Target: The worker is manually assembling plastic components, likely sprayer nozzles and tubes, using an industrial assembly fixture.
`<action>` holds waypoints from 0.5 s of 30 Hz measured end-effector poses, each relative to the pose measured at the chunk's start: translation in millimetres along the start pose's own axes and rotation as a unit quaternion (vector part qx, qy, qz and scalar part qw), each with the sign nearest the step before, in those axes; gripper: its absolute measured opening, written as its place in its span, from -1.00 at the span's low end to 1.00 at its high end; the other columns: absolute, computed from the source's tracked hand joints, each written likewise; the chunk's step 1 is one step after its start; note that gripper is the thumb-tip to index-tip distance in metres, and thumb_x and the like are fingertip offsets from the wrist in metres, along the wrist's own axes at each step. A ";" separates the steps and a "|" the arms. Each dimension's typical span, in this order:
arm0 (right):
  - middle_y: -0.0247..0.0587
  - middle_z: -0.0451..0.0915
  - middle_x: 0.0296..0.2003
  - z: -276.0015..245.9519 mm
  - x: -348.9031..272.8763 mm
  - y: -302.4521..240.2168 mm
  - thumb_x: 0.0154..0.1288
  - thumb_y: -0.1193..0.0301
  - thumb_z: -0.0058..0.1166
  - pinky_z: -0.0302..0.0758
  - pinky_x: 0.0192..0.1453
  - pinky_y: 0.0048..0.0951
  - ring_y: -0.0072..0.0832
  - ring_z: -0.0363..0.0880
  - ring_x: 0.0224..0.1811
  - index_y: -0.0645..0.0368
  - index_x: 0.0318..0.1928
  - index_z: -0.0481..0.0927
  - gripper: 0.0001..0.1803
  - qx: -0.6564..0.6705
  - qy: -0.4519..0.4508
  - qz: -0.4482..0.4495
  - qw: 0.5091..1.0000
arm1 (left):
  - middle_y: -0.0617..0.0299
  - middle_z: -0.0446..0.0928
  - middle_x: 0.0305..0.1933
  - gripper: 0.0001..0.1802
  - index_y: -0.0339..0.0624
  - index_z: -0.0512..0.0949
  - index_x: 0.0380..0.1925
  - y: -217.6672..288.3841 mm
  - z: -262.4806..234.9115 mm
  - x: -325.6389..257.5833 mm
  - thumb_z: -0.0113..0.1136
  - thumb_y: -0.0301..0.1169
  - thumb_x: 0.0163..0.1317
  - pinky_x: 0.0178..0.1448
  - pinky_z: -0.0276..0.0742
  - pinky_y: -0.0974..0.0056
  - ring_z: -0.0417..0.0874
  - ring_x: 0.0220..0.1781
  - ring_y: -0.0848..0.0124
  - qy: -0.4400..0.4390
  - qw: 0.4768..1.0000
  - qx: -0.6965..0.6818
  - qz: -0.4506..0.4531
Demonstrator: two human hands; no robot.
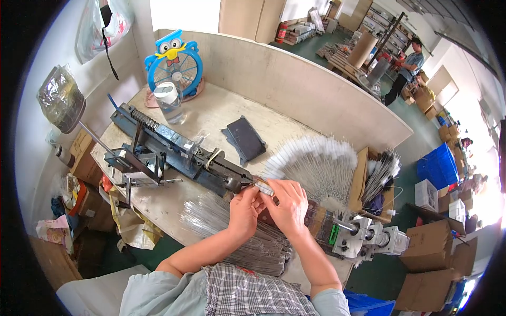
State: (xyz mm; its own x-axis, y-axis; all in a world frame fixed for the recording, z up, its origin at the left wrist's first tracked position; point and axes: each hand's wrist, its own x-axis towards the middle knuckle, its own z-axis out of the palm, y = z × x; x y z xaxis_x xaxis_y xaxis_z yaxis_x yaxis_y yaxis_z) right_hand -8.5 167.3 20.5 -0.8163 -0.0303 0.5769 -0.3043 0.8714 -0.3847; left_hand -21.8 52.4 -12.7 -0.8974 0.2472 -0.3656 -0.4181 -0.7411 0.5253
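At the end of a long black metal bench fixture [211, 163] with a spring, my two hands meet close together. My right hand [290, 207] is closed, thumb and fingers pinching a short white ridged piece [264, 188] beside the fixture's tip. My left hand [244, 211] is closed too, fingertips drawn together just left of that piece; whatever they hold is hidden. Under and beside my forearms lies a bundle of thin metal wires [263, 245]. Beyond my right hand, wire-handled brushes with white bristle ends [316, 158] are spread in a fan.
A motorised metal device [369, 238] stands at the bench's right edge. Farther back are a dark phone-like slab [245, 138], a water bottle [171, 105] and a blue cartoon fan [176, 68]. A low partition [295, 73] borders the bench. Another person [408, 68] stands far off.
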 end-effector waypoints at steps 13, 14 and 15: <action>-0.39 0.55 -0.43 -24.6 -19.5 3.1 0.00 0.39 0.22 0.37 -0.11 -0.32 -0.38 0.47 -0.21 0.09 -0.29 0.63 -0.80 -0.048 -0.059 0.030 0.997 | 0.08 0.52 -0.08 -0.48 -0.29 0.39 -0.02 9.0 0.3 -10.6 -0.29 -0.03 0.42 0.13 0.42 0.21 0.55 -0.08 0.33 0.003 0.999 0.036 -0.022; -0.38 0.54 -0.44 -26.3 -20.4 1.3 0.01 0.41 0.21 0.37 -0.10 -0.31 -0.36 0.47 -0.21 0.09 -0.31 0.63 -0.82 -0.042 -0.056 0.031 0.997 | 0.08 0.52 -0.08 -0.48 -0.29 0.39 -0.02 8.6 -1.6 -9.8 -0.29 -0.03 0.42 0.13 0.42 0.21 0.55 -0.08 0.33 0.000 0.999 0.042 -0.026; -0.38 0.54 -0.44 -27.6 -21.4 0.8 0.01 0.41 0.21 0.37 -0.10 -0.31 -0.36 0.47 -0.21 0.09 -0.31 0.63 -0.82 -0.042 -0.052 0.040 0.997 | 0.08 0.49 -0.02 -0.44 -0.26 0.37 0.01 8.6 -4.4 -9.5 -0.27 0.03 0.39 0.15 0.40 0.21 0.53 -0.02 0.30 -0.023 0.998 0.051 -0.023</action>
State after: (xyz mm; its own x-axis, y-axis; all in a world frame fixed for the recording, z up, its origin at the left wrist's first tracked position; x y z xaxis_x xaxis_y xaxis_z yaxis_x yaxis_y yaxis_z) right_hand 22.2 182.1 27.7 -0.8841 -0.0064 0.4672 -0.1983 0.9106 -0.3627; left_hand -16.2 40.9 -8.1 -0.8812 0.3104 -0.3565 -0.4696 -0.6608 0.5854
